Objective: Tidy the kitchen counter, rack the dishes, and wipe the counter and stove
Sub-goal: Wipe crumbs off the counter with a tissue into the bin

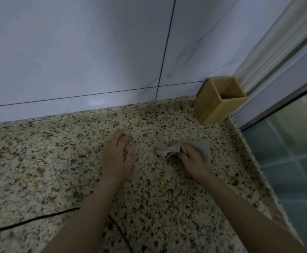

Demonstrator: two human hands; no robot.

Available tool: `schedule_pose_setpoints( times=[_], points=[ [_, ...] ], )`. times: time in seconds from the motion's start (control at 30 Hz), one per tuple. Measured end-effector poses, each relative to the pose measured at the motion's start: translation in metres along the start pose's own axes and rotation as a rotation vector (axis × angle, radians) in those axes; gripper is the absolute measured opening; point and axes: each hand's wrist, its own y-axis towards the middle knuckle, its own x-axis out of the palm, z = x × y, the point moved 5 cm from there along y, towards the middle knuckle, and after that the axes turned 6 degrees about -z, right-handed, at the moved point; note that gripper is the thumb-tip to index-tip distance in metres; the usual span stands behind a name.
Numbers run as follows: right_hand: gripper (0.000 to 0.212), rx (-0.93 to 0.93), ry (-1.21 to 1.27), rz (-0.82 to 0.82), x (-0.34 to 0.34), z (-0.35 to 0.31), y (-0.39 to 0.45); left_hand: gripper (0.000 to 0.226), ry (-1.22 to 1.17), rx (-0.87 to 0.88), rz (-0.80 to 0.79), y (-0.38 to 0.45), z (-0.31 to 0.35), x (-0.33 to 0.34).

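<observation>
A speckled granite counter point(57, 161) fills the lower view. My right hand point(192, 159) grips a crumpled grey cloth point(202, 145) that lies on the counter toward the right. My left hand point(117, 154) lies flat on the stone with straight fingers, a little left of the cloth and apart from it. Small yellow crumbs point(99, 136) are scattered over the surface.
An empty square wooden holder point(214, 105) stands in the back right corner against the pale tiled wall point(94, 52). A thin black cable point(39, 218) runs across the counter at the lower left. The counter's right edge point(249, 152) drops off beside a glass pane.
</observation>
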Motion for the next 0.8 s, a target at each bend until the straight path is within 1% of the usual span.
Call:
schedule_pose_setpoints(
  times=[0.07, 0.17, 0.27, 0.33, 0.4, 0.47, 0.53, 0.6, 0.67, 0.73, 0.8],
  points=[
    [0.03, 0.024, 0.018, -0.056, 0.008, -0.001, -0.017, 0.049, 0.012, 0.014, 0.005, 0.0, 0.0, 0.001],
    [0.034, 0.165, -0.016, -0.143, 0.02, 0.007, -0.044, 0.051, 0.031, 0.011, 0.021, -0.001, 0.004, -0.001],
    [0.032, 0.116, -0.067, -0.168, 0.027, 0.004, -0.077, 0.051, 0.085, -0.006, 0.042, -0.006, 0.009, -0.001],
    [0.032, 0.107, -0.061, -0.159, 0.032, 0.003, -0.097, 0.05, -0.006, -0.111, 0.079, -0.012, 0.018, 0.003],
    [0.029, 0.109, 0.019, -0.154, 0.035, 0.004, -0.123, 0.052, -0.122, -0.202, 0.097, -0.023, 0.038, 0.011],
    [0.029, 0.134, 0.118, -0.159, 0.035, 0.004, -0.143, 0.05, -0.122, -0.163, 0.038, -0.027, 0.06, 0.022],
    [0.028, 0.135, 0.217, -0.08, 0.023, 0.004, -0.155, 0.051, -0.058, -0.061, -0.034, -0.027, 0.077, 0.031],
    [0.028, 0.13, 0.317, 0.049, 0.0, -0.001, -0.159, 0.048, -0.019, -0.011, -0.076, -0.023, 0.084, 0.037],
    [0.026, 0.078, 0.377, 0.201, -0.03, -0.009, -0.152, 0.04, 0.012, 0.027, -0.094, -0.014, 0.089, 0.044],
    [0.024, 0.008, 0.335, 0.326, -0.063, -0.014, -0.139, 0.038, 0.047, 0.084, -0.102, -0.005, 0.096, 0.053],
    [0.019, -0.016, 0.234, 0.412, -0.088, -0.015, -0.12, 0.039, 0.072, 0.121, -0.132, 0.004, 0.101, 0.061]
  ],
)
